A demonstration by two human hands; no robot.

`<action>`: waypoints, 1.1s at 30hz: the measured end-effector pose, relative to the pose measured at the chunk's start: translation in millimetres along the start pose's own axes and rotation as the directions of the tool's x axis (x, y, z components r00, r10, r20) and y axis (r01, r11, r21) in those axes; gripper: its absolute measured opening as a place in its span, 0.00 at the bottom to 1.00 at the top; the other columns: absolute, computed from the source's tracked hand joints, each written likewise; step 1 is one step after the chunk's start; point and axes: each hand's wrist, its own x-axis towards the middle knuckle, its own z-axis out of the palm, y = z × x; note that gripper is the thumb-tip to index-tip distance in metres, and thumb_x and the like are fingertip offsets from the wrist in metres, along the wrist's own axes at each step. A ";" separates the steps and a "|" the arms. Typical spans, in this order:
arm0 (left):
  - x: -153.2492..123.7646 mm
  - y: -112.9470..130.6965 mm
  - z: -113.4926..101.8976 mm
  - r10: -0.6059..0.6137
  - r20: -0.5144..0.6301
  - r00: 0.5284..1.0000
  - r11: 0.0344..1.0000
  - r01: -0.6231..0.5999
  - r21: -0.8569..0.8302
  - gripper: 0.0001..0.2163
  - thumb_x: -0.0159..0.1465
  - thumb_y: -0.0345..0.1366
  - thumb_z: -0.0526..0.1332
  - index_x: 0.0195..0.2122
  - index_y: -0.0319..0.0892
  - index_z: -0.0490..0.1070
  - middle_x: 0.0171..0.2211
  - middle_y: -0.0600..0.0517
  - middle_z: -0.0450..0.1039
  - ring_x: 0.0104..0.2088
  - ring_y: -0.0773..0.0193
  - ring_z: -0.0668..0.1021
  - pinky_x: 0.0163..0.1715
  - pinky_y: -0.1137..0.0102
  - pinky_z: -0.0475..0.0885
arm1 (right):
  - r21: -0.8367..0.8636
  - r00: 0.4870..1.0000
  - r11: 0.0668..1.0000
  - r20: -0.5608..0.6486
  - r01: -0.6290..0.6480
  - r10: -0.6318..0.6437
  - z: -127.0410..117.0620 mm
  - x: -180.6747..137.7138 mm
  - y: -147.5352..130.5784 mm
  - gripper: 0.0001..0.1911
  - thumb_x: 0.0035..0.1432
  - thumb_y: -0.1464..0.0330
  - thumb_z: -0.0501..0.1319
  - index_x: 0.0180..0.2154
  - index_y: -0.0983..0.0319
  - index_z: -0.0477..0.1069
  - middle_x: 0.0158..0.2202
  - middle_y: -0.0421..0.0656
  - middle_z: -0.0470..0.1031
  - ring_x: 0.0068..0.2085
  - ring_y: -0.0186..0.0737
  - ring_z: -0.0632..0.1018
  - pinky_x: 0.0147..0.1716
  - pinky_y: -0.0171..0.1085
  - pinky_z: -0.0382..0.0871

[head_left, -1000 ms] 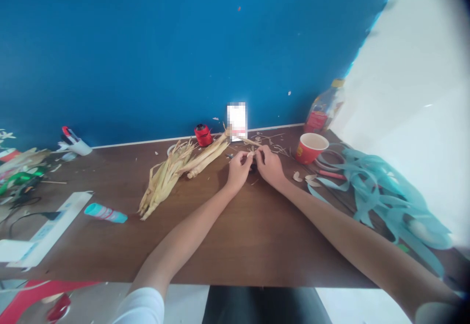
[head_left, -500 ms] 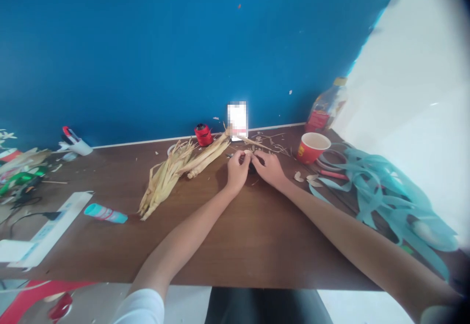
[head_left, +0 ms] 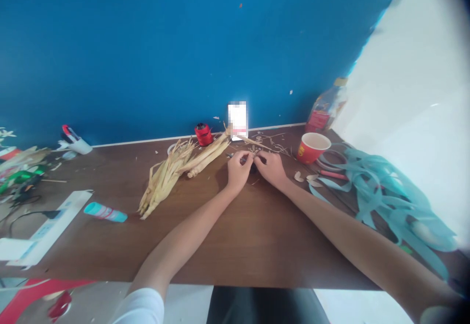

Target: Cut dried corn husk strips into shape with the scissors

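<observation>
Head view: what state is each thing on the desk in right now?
Left hand, fingers closed at a small dark piece
Right hand, fingers closed at the same piece
Dried corn husks, shredded, lying in a loose bundle
Red spool, upright
Paper cup, upright
Plastic bottle, upright, capped
Teal tube, lying on its side
Teal paper strips, in a loose tangled heap

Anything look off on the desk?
Yes: dried husk scraps are strewn over the wooden desk beyond the shredded husk bundle. They look like loose debris, not deliberately placed.
</observation>
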 end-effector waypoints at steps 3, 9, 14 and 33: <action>-0.5 -0.4 -0.5 0.017 -0.018 1.000 1.000 -0.017 -0.003 0.07 0.64 0.37 0.61 0.38 0.42 0.77 0.38 0.48 0.78 0.37 0.64 0.78 0.37 0.71 0.71 | -0.037 0.999 0.999 -0.020 0.024 -0.025 1.3 -1.0 0.9 0.14 0.58 0.66 0.55 0.25 0.61 0.74 0.25 0.43 0.77 0.28 0.39 0.75 0.32 0.36 0.62; -0.8 -0.7 -1.8 0.032 -0.028 0.999 0.999 -0.032 0.001 0.07 0.64 0.37 0.61 0.37 0.42 0.77 0.38 0.48 0.78 0.38 0.63 0.78 0.38 0.70 0.71 | -0.008 0.999 1.000 -0.045 -0.006 0.005 2.0 -0.1 -0.7 0.13 0.58 0.66 0.56 0.24 0.60 0.72 0.24 0.41 0.75 0.28 0.39 0.74 0.32 0.35 0.62; -1.5 -0.1 -2.7 0.043 -0.035 0.998 0.999 -0.043 0.020 0.07 0.64 0.37 0.61 0.37 0.42 0.77 0.38 0.48 0.78 0.38 0.63 0.78 0.39 0.70 0.71 | -0.018 0.999 0.999 -0.022 -0.028 0.027 1.3 -0.3 -2.6 0.12 0.59 0.65 0.55 0.28 0.59 0.74 0.28 0.41 0.78 0.32 0.41 0.76 0.36 0.36 0.64; 1.3 -6.7 -0.2 0.042 -0.018 0.999 0.999 -0.042 0.033 0.06 0.64 0.37 0.61 0.36 0.42 0.76 0.36 0.49 0.77 0.36 0.64 0.77 0.38 0.70 0.71 | -0.167 0.997 0.985 -0.067 -0.054 0.044 -0.7 -4.2 -8.3 0.12 0.60 0.64 0.54 0.28 0.58 0.73 0.27 0.41 0.77 0.30 0.40 0.75 0.30 0.35 0.59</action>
